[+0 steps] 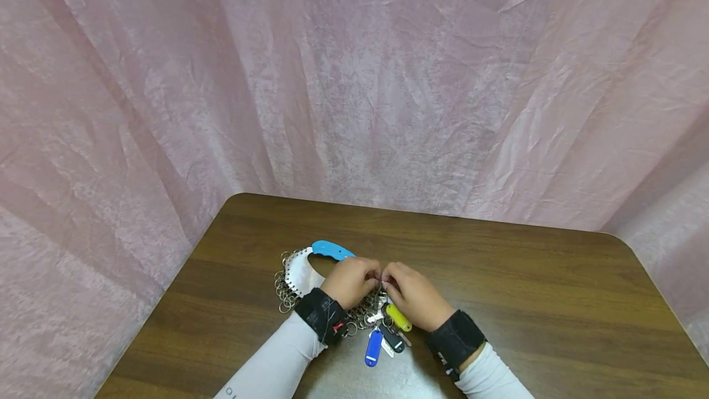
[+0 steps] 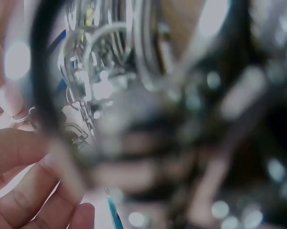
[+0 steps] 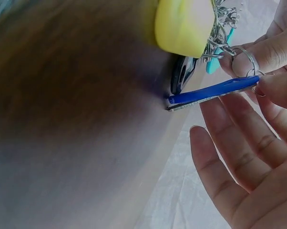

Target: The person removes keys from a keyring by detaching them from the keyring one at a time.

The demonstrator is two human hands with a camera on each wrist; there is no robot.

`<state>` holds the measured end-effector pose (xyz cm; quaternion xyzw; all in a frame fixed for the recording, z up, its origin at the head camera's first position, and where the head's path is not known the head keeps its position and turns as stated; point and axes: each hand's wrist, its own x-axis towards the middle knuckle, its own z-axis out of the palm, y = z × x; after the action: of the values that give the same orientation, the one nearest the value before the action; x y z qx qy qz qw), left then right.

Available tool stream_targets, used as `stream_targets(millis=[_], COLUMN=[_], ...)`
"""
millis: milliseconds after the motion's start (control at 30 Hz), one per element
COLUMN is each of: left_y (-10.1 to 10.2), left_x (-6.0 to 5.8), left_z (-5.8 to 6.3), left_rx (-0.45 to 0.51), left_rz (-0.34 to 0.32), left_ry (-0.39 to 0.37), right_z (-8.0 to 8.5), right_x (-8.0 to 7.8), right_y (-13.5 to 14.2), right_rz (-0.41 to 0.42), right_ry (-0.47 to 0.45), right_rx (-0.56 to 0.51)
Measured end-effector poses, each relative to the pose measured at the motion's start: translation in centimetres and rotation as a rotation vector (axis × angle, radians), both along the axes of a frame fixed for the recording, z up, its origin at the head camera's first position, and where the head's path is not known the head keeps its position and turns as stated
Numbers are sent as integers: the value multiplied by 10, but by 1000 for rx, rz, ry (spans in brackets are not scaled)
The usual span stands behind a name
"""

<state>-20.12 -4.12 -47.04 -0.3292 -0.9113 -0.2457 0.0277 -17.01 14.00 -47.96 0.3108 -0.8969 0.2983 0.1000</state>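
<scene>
At the front middle of the table, my left hand [image 1: 351, 282] and right hand [image 1: 416, 295] meet fingertip to fingertip. They pinch small metal rings at the edge of a bunch of keys. In the right wrist view fingers grip a split key ring [image 3: 248, 59], and a blue key tag [image 3: 215, 90] with a key hangs at it. A yellow key tag [image 1: 399, 318] and a black key tag [image 1: 392, 338] dangle below the hands. Left of them lies a white crescent-shaped plate [image 1: 301, 273] with a blue handle [image 1: 332, 250], its edge lined with metal rings [image 1: 285, 300]. The fingertips partly hide the contact.
The brown wooden table [image 1: 498, 270] extends around the hands, with rounded far corners. Pink curtain cloth [image 1: 388, 79] hangs behind and beside it. Blurred metal rings [image 2: 148, 71] fill much of the left wrist view.
</scene>
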Motion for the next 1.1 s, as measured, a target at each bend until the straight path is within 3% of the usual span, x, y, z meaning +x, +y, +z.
stream_targets(millis=[333,1100], left_y=[-1,-1], left_x=[3,3], left_z=[2,4], left_rx=[-12,-45], left_rz=[24,-11], left_ry=[37,97], right_z=[-3,-4], right_x=[-1,-2], right_y=[0,2], right_rz=[5,-15], right_ry=[10,-8], right_rx=[-16,-12])
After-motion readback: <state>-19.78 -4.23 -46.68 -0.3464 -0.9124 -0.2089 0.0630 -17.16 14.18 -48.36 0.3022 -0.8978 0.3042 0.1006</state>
